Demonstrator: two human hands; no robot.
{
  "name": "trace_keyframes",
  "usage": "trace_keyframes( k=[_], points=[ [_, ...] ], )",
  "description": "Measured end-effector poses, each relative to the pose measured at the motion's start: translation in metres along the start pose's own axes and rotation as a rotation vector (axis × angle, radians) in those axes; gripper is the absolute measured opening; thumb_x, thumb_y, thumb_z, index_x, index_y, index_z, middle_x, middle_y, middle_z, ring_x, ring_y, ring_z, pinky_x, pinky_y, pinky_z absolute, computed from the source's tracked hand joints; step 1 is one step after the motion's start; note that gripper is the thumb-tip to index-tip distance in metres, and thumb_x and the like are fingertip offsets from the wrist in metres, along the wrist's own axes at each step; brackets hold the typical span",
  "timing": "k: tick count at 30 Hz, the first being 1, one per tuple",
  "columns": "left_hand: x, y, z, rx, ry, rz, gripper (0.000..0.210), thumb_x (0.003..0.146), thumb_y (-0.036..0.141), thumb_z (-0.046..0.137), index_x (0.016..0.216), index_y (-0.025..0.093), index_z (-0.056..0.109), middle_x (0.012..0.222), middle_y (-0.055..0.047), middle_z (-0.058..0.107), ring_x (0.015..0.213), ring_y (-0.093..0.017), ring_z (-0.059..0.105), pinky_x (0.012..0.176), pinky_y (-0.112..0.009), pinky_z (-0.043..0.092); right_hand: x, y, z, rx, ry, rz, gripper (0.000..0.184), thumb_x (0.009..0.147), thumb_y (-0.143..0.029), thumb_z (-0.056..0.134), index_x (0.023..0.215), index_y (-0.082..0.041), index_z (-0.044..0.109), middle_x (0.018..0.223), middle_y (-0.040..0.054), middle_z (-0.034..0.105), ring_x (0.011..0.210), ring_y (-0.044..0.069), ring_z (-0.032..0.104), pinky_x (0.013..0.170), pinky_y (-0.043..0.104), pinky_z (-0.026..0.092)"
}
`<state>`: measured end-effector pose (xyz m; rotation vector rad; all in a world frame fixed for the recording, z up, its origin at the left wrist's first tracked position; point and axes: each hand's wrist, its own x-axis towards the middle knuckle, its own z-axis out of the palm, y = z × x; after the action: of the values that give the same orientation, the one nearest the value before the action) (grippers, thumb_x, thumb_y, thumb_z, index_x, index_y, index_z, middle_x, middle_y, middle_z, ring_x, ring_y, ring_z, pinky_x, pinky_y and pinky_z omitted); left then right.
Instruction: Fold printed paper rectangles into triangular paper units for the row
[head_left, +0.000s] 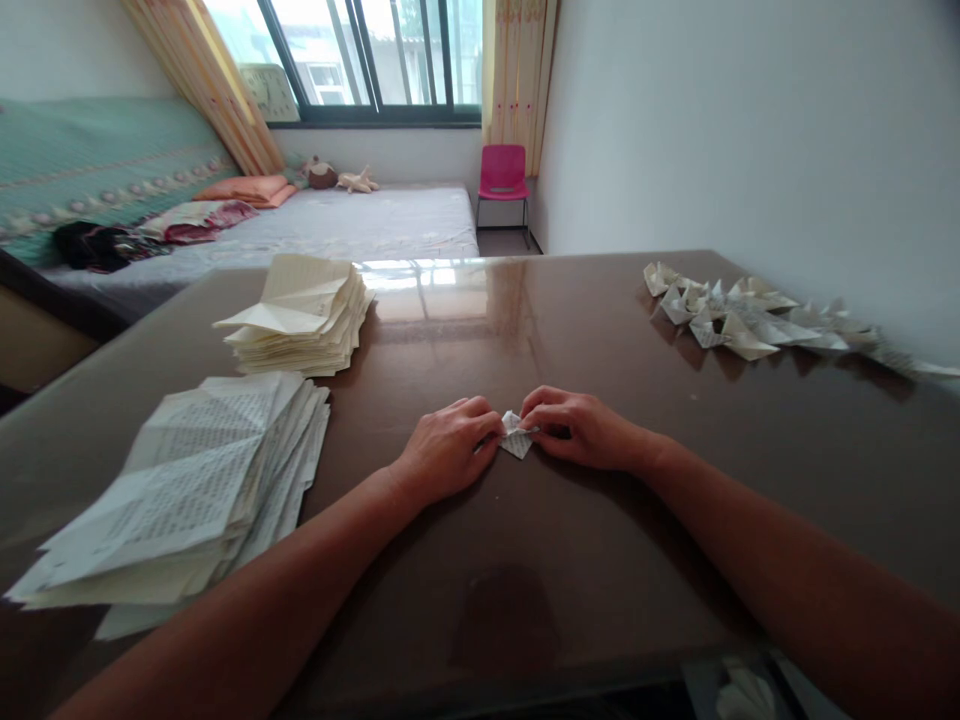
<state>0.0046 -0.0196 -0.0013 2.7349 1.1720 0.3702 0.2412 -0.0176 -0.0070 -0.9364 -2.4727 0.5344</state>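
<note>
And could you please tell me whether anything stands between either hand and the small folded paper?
Nothing visible does: the left hand and the right hand both have their fingertips at the small folded paper, one on each side, over the brown table.

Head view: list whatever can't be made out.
In the head view:
Small folded paper: sides covered by the left hand and right hand; its print too small to read.
Folded pieces at right: overlapping, so the count is hidden.
Pale thing at bottom right: cut off by the picture's edge.
</note>
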Motion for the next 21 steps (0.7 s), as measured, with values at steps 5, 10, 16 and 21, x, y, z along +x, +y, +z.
trace_keyframes(
  k=[5,10,16,21],
  points=[
    [0.0002,-0.0009,-0.0034,0.032,-0.01,0.021,0.019,0.091,0.035,0.044,0.093,0.028,0.062,0.096,0.002,0.061,0.09,-0.015,0.056,0.066,-0.025,0.041,0.0,-0.0002,-0.0008,-0.007,-0.007,0.008,0.019,0.085,-0.025,0.058,0.1,-0.024,0.069,0.104,0.0043,0.062,0.084,0.014,0.062,0.078,0.025,0.047],
    [-0.0006,0.0023,-0.0033,0.101,0.04,0.073,0.026,0.094,0.041,0.041,0.096,0.028,0.063,0.095,0.0,0.062,0.09,-0.016,0.054,0.062,-0.025,0.041,-0.0001,0.0,-0.0011,-0.01,-0.026,0.001,0.019,0.087,-0.027,0.056,0.101,-0.025,0.069,0.106,0.0043,0.062,0.087,0.014,0.062,0.08,0.026,0.047],
    [-0.001,0.0065,0.0008,0.137,0.105,0.261,0.027,0.097,0.029,0.036,0.112,0.027,0.058,0.099,-0.001,0.063,0.091,-0.014,0.053,0.068,-0.023,0.045,-0.0011,0.0026,0.0,-0.017,-0.022,0.0,0.019,0.087,-0.028,0.057,0.101,-0.024,0.069,0.105,0.0049,0.062,0.086,0.014,0.062,0.08,0.026,0.047],
    [-0.001,0.0072,0.0046,0.122,0.117,0.251,0.026,0.096,0.031,0.038,0.108,0.025,0.06,0.097,-0.001,0.064,0.088,-0.013,0.055,0.07,-0.023,0.046,-0.0017,0.0028,0.0004,-0.035,-0.027,0.018,0.02,0.087,-0.03,0.056,0.103,-0.025,0.068,0.106,0.0044,0.062,0.085,0.014,0.061,0.079,0.026,0.047]
  ],
)
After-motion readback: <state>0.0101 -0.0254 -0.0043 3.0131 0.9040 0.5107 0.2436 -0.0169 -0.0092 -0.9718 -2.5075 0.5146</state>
